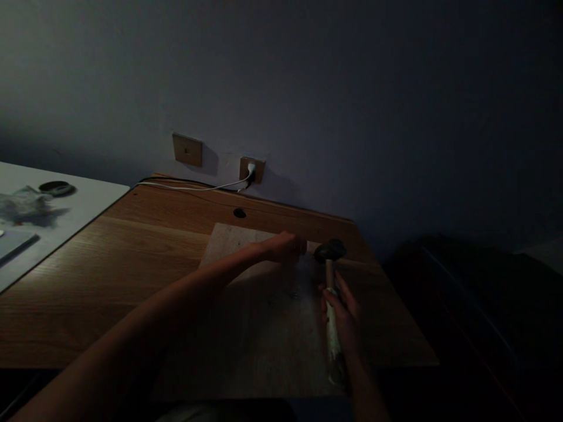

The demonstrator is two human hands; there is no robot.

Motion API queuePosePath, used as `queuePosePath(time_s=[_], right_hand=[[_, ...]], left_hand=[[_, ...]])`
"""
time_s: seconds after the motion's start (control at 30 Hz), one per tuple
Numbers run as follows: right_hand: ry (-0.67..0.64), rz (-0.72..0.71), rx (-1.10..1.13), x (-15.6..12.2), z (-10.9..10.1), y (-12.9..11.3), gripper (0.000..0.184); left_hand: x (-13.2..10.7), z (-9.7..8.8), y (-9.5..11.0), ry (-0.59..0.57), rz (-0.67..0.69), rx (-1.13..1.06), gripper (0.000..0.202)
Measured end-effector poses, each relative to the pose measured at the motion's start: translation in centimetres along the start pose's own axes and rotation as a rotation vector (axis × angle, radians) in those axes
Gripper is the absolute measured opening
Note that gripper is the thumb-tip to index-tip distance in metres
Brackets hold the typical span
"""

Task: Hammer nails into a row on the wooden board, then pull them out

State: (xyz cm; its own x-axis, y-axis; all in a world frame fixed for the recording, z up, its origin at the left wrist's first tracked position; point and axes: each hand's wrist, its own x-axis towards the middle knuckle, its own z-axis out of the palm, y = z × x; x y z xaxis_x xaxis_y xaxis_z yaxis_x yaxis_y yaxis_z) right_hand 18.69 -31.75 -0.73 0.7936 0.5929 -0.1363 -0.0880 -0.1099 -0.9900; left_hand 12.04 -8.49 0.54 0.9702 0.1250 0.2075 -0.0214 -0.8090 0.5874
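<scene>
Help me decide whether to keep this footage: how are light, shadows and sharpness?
Head view: dim overall, brighter at left, with sheen on the wooden table; head view: the left wall plate casts a shadow rightward; head view: left hand and the hammer in the right hand look murky, fine detail lost.

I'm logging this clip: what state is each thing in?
Hammer: held, head at far end
Right hand: grip closed around hammer
Left hand: over board, grip unclear
Board: flat on table
White plug: in right socket
Left wall plate: nothing plugged in
White cord: along table's back edge
</scene>
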Motion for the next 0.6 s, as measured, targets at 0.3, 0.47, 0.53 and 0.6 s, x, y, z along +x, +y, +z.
queuePosePath(time_s=[0.3,0.47,0.53,0.6], right_hand=[[0.02,-0.056,-0.034,0.2,-0.3,0.6,0.088],[0.016,-0.064,-0.027,0.1,0.0,0.7,0.089],[0.002,-0.041,-0.023,-0.1,0.1,0.5,0.086],[0.005,-0.024,-0.011,-0.2,0.2,0.2,0.078]], left_hand=[[1.2,2.6,-1.5,0.22,-0.132,-0.09,0.024],[0.6,3.0,-1.8,0.18,-0.063,-0.055,0.022],[0.6,3.1,-1.8,0.173,-0.046,-0.022,0.022],[0.7,3.2,-1.9,0.172,-0.046,-0.001,0.022]])
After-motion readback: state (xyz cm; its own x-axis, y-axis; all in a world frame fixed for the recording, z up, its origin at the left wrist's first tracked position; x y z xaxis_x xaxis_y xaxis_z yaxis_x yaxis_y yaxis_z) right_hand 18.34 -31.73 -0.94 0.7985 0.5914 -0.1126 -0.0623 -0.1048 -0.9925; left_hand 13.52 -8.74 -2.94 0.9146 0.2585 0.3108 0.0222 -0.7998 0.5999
